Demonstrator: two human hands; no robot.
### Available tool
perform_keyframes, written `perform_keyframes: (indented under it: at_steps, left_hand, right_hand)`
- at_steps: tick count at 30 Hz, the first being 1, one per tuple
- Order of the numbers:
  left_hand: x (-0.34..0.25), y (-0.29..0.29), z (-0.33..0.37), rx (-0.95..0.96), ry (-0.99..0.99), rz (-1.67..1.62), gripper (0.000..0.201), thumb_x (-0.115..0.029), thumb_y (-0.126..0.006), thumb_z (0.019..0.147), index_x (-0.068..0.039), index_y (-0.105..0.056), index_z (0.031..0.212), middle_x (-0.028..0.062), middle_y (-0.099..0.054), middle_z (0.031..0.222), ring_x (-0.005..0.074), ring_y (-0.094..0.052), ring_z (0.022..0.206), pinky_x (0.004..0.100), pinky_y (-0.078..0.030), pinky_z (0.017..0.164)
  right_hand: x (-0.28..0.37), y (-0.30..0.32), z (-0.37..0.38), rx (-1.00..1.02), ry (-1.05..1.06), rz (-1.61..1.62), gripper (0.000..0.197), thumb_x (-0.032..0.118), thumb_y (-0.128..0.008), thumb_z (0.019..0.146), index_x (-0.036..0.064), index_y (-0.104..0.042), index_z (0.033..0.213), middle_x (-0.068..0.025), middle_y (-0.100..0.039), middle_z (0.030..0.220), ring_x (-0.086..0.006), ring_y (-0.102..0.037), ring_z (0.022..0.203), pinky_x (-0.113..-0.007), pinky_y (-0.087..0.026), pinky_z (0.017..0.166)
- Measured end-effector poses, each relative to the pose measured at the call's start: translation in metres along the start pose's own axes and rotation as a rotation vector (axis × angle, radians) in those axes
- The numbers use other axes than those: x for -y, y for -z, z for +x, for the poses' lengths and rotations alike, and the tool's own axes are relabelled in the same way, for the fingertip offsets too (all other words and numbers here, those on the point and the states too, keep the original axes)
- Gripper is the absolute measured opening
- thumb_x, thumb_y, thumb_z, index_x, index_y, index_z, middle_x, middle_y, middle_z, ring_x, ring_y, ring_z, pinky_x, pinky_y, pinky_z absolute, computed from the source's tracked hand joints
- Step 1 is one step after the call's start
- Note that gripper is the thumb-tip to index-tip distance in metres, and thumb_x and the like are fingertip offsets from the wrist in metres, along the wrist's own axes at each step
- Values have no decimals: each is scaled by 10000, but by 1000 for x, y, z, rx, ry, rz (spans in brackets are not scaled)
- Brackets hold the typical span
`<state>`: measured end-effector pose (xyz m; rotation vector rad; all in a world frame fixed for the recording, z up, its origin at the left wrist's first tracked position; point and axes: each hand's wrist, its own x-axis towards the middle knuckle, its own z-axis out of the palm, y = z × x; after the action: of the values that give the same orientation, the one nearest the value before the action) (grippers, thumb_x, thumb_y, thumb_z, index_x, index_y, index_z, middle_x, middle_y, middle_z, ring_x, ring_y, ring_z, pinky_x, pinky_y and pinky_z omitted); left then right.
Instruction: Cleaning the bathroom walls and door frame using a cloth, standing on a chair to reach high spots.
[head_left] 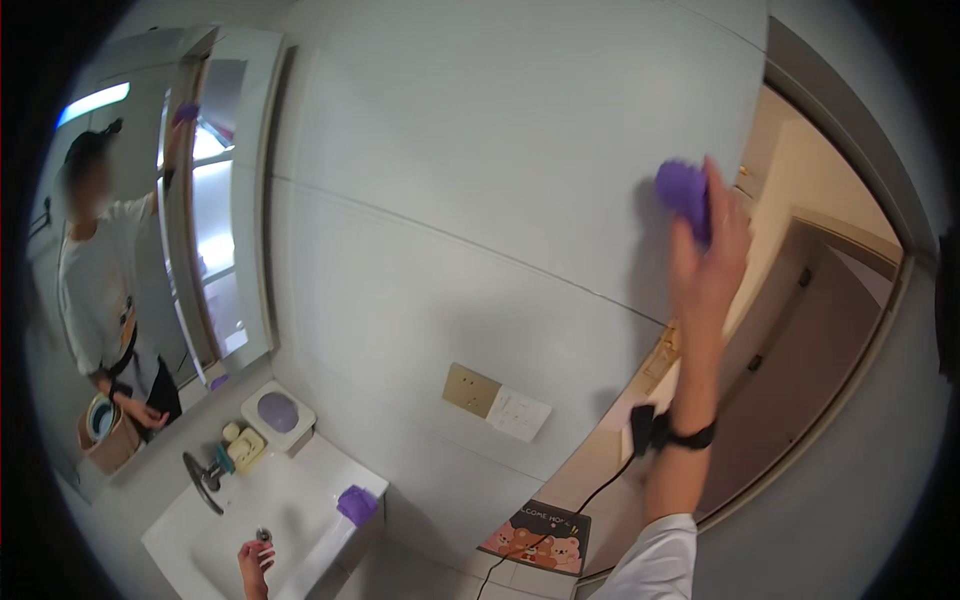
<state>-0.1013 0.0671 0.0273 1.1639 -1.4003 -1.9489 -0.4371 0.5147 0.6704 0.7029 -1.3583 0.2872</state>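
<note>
Up at the right, my right hand (712, 255) is closed round a bunched purple cloth (682, 190) on the pale wall tile, close to the doorway's edge. A black strap sits on that wrist. Low at the left, my left hand (254, 568) is raised over the white sink (320, 510), fingers loosely bent and apart, with nothing seen in them. A second purple cloth (357, 505) lies folded on the sink's right rim.
By the faucet (203, 483) stand a soap holder (242, 447) and a white box with a grey oval top (279, 411). A mirror cabinet (235, 200) juts out at the left. A socket plate (471, 391) is on the wall. A black cable (600, 492) hangs down past a doormat (540, 537).
</note>
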Motion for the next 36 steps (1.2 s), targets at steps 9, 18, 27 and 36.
perform_keyframes:
  at_steps: [9,18,27,36]
  left_hand:
    - [1,-19,-33,-8,110,-112,253,-156,-493,869,-15,-556,1069,153,-698,931,228,-684,800,314,-535,668]
    - [13,-61,-21,118,138,-46,212,-98,-473,860,-23,-560,1038,150,-701,899,228,-687,751,318,-542,643]
    - [16,-112,14,419,193,173,207,-112,-538,878,-16,-560,1061,174,-699,930,271,-696,820,358,-566,695]
    - [4,-114,29,446,224,217,201,-83,-515,874,-2,-568,1051,168,-701,916,258,-697,804,349,-557,674]
  right_hand:
    - [34,-20,-83,246,9,-112,639,-76,-594,679,88,-553,1295,-130,-596,1194,-338,-556,1088,-453,-408,946]
    - [34,-4,-124,335,57,-94,671,-110,-590,632,83,-578,1274,-133,-584,1232,-323,-551,1123,-441,-399,953]
    - [13,-8,-65,208,-33,-46,625,-58,-566,672,78,-542,1282,-147,-591,1218,-347,-543,1129,-450,-403,963]
    - [67,7,-226,588,88,57,667,21,-675,603,80,-565,1258,-110,-601,1238,-286,-575,1120,-424,-421,897]
